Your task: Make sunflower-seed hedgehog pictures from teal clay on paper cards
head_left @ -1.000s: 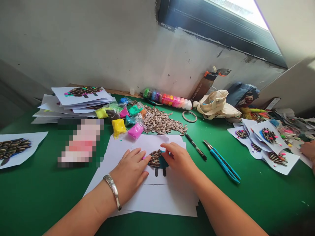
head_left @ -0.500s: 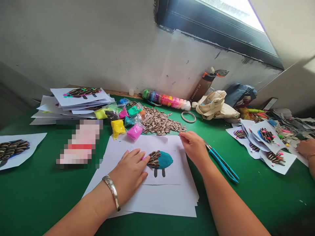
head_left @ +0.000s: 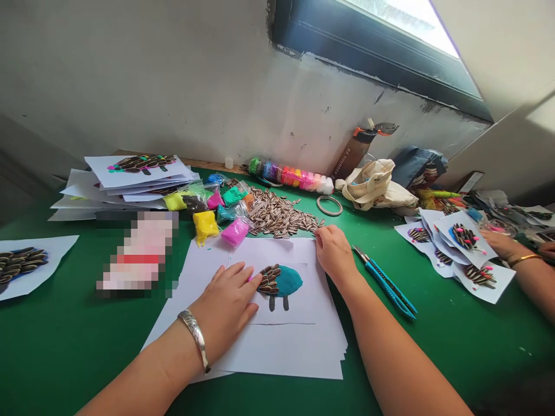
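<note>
My left hand (head_left: 228,306) lies flat with fingers stretched out on a stack of white paper (head_left: 277,346), its fingertips beside a teal clay shape (head_left: 284,280) partly covered with striped sunflower seeds. My right hand (head_left: 332,251) is at the near edge of the sunflower seed pile (head_left: 281,216), fingers curled and pinched at the seeds; what it pinches is too small to see.
Small bags of coloured clay (head_left: 217,214) lie left of the seeds. A blue utility knife (head_left: 384,282) lies right of my right hand. Stacked finished sheets (head_left: 125,179) sit at back left. Another person's arm (head_left: 520,266) rests by more seed pictures at right.
My right hand left the clay shape and moved up and right to the edge of the seed pile. The left hand stayed on the paper.
</note>
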`<action>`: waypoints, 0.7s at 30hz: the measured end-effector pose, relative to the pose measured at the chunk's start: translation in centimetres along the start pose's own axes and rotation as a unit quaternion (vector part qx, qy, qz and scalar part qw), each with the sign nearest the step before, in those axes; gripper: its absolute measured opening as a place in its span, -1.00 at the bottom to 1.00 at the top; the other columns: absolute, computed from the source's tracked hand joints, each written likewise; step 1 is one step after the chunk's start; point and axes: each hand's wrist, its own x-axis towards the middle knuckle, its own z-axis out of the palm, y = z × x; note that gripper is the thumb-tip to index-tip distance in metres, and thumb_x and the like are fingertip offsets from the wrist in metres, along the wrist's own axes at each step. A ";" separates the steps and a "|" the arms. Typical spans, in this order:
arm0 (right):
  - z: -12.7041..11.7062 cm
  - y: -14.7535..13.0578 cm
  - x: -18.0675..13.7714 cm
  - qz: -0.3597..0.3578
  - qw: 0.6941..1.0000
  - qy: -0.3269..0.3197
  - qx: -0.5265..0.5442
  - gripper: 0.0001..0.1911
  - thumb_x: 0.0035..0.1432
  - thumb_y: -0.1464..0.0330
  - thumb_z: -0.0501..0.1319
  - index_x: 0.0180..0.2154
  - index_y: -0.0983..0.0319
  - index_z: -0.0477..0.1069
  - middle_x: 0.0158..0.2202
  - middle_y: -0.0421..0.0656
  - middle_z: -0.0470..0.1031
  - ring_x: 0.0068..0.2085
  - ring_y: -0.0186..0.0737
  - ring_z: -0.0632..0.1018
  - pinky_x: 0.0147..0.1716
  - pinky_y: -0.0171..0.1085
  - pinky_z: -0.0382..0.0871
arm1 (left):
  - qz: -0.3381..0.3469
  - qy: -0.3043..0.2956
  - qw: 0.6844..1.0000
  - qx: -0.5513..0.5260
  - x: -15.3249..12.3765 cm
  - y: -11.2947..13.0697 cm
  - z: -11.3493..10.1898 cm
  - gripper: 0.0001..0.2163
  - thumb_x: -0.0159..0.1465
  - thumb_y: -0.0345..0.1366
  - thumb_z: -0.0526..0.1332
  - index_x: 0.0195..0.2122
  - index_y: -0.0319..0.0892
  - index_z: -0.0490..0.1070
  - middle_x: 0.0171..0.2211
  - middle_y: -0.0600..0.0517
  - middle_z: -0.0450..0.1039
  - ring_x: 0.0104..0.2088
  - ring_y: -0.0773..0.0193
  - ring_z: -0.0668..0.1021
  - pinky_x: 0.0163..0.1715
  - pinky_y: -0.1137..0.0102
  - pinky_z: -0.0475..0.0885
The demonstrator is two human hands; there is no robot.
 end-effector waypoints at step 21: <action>-2.2 -6.3 -4.2 0.013 0.913 -0.256 0.317 -0.84 0.19 0.38 0.10 -0.39 0.20 0.42 -0.49 -0.27 0.41 -0.43 -0.33 0.37 -0.45 -0.37 0.18 | -0.001 0.008 1.000 -0.009 -0.2 -0.1 0.4 -0.61 0.26 -0.39 0.11 0.13 -0.10 0.32 0.12 -0.11 0.37 0.21 -0.04 0.28 0.20 -0.10 0.15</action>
